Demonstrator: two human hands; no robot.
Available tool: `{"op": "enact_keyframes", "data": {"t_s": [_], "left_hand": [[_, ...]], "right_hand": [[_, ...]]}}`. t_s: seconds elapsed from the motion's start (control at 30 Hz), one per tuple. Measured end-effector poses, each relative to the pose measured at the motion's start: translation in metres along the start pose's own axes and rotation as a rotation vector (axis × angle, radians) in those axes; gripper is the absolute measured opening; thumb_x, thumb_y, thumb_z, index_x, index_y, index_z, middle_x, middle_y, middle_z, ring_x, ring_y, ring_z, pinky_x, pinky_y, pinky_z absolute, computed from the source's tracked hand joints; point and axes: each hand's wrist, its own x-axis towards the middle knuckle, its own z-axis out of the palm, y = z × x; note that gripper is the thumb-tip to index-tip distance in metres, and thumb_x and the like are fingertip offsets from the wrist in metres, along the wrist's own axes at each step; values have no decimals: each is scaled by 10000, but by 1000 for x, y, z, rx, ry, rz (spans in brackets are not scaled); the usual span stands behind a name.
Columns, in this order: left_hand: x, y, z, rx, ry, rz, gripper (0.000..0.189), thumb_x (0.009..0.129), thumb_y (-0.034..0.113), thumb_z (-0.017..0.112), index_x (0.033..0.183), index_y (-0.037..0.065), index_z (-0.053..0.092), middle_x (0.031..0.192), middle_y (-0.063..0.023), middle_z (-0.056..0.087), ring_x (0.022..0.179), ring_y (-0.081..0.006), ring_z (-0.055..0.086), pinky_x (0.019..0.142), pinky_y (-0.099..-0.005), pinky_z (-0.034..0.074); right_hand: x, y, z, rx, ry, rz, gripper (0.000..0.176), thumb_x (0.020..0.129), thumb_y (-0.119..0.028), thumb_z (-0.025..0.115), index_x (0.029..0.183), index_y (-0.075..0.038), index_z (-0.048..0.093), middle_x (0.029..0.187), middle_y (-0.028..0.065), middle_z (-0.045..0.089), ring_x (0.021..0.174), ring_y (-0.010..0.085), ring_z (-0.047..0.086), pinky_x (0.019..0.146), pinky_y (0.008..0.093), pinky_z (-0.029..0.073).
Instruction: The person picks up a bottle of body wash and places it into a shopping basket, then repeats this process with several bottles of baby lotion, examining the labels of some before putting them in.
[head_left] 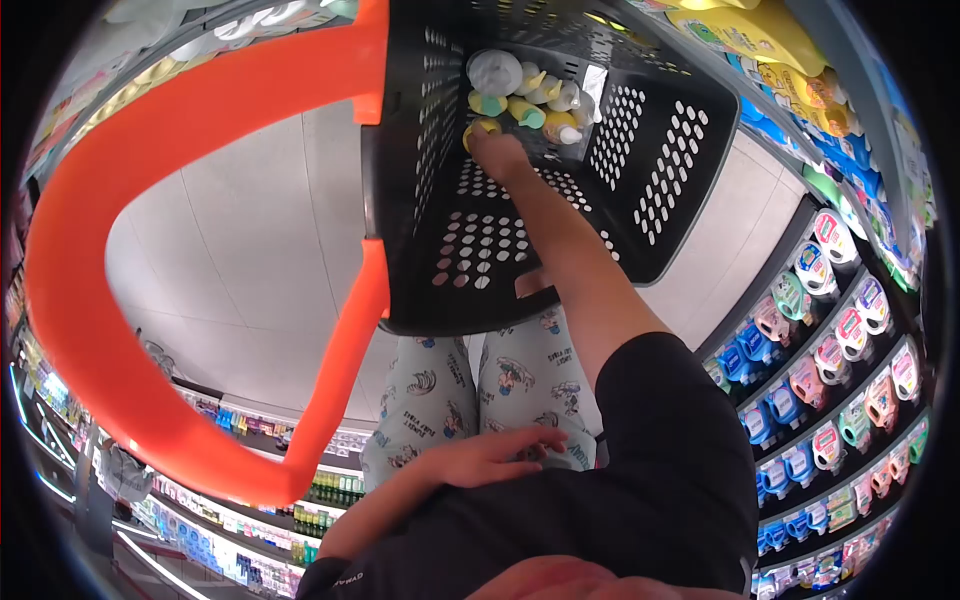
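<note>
My right hand (492, 152) reaches deep into a black perforated shopping basket (660, 170). Its fingers are closed around a yellow-topped bottle (470, 135), mostly covered by the hand. Beside it, at the far end of the basket, several bottles stand close together: one has a large white round top (495, 72), and a yellow one has a green cap (526, 114). My left hand (500, 455) rests in front of my body, above the patterned trousers, holding nothing, with its fingers loosely stretched out.
A large orange handle (75, 260) loops out on the left side of the basket. Shelves of detergent bottles (800, 380) line the right, with yellow and blue packs (780, 60) at upper right. More stocked shelves (240, 540) are at lower left. Pale floor tiles (240, 200) show between.
</note>
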Motion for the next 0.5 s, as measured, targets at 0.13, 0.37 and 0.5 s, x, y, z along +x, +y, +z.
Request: {"op": "enact_keyframes", "data": {"t_s": [0.13,0.37,0.5], "left_hand": [[2,-2,-12,0,16,65,548,1039,145,527,1538,29,334,1406,-139,534,1235,-215,532,1086,-368,417],[2,15,1,40,149,25,523,1030,133,531,1515,26,366,1378,-129,558,1243,-231,541,1084,-359,425],[-14,53,41,225,371,-19,457,1014,122,544,1448,16,446,1327,-137,588,1226,-274,570,1066,-372,445]], "right_hand": [[7,5,7,-126,-22,-104,209,923,-124,558,1118,-61,600,1138,123,586,958,339,694,729,460,612],[-4,-4,18,-135,6,31,327,901,-158,610,1210,-67,552,1163,112,576,1016,316,684,764,439,620],[-54,-21,-22,-117,-30,119,501,862,-256,692,1302,-83,526,1193,134,577,1051,327,678,773,452,612]]}}
